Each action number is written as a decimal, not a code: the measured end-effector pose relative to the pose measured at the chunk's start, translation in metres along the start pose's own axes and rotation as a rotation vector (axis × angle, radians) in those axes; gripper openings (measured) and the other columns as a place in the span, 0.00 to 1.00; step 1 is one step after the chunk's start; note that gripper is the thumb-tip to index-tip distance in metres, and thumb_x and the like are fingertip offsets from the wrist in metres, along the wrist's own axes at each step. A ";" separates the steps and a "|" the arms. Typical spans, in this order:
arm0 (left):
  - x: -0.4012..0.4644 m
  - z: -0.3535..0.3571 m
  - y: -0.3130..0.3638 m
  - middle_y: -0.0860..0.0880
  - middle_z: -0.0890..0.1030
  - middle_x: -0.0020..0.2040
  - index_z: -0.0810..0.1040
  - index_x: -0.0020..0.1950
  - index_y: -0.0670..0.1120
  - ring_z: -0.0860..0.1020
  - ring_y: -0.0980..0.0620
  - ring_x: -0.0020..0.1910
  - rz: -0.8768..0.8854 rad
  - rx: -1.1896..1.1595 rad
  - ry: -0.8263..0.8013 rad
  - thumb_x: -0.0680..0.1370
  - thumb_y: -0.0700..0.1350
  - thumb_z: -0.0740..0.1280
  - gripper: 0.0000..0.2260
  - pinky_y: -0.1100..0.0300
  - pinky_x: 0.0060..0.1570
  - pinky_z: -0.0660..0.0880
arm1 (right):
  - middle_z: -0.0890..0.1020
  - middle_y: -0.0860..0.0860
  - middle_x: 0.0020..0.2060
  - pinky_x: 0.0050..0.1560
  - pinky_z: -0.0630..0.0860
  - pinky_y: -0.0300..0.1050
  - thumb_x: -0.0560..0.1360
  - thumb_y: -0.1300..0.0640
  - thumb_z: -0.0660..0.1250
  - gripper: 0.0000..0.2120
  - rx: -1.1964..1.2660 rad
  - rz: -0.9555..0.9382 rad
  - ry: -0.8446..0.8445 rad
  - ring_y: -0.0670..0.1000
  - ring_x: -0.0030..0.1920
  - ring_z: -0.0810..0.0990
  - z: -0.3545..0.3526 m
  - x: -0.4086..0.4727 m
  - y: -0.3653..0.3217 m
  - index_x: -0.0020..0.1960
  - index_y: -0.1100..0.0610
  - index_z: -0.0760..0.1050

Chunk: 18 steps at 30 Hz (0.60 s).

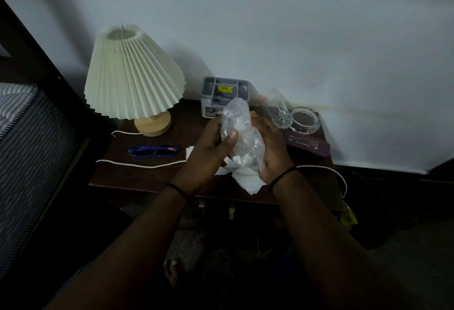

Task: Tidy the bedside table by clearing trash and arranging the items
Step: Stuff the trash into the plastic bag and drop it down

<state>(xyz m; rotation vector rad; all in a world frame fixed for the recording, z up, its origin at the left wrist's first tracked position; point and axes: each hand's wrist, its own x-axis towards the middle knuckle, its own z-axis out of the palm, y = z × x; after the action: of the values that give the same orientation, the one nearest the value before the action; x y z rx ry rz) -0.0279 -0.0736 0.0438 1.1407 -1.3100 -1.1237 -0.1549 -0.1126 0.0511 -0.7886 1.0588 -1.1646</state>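
Head cam: I see both hands, left hand [208,147] + right hand [270,145], gripping crumpled plastic bag [239,133] above bedside table [137,174]. Tissue [245,182], blue glasses [153,150], cable [137,164] not yet sorted. Early stage imo.

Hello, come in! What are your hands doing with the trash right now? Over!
Left hand and right hand both grip clear plastic bag above bedside table. White tissue lies beneath. Nothing in the way.

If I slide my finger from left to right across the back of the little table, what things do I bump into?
Lamp → grey organizer box → tall drinking glass → round glass ashtray.
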 end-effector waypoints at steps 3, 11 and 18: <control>-0.003 0.006 0.000 0.48 0.77 0.61 0.66 0.70 0.39 0.78 0.62 0.58 0.018 0.010 -0.042 0.78 0.44 0.67 0.22 0.68 0.54 0.74 | 0.79 0.69 0.56 0.62 0.73 0.68 0.79 0.53 0.65 0.17 -0.060 -0.044 0.103 0.68 0.59 0.78 0.004 0.002 0.004 0.57 0.68 0.76; 0.006 -0.014 -0.009 0.40 0.80 0.61 0.73 0.66 0.38 0.79 0.46 0.60 0.030 0.097 0.160 0.74 0.35 0.71 0.20 0.52 0.61 0.76 | 0.80 0.62 0.60 0.65 0.74 0.61 0.82 0.51 0.58 0.18 0.097 0.119 -0.054 0.62 0.63 0.78 0.003 0.004 0.009 0.64 0.62 0.76; 0.006 -0.030 -0.003 0.37 0.82 0.53 0.78 0.59 0.38 0.81 0.41 0.52 0.034 -0.006 0.217 0.77 0.32 0.66 0.11 0.47 0.52 0.78 | 0.78 0.49 0.61 0.46 0.83 0.56 0.78 0.61 0.67 0.25 -0.331 -0.143 -0.389 0.51 0.57 0.81 -0.004 0.000 -0.021 0.68 0.41 0.65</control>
<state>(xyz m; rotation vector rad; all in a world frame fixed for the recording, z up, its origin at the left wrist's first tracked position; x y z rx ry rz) 0.0021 -0.0807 0.0428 1.1957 -1.1521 -0.9500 -0.1658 -0.1174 0.0695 -1.3115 0.8865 -0.9113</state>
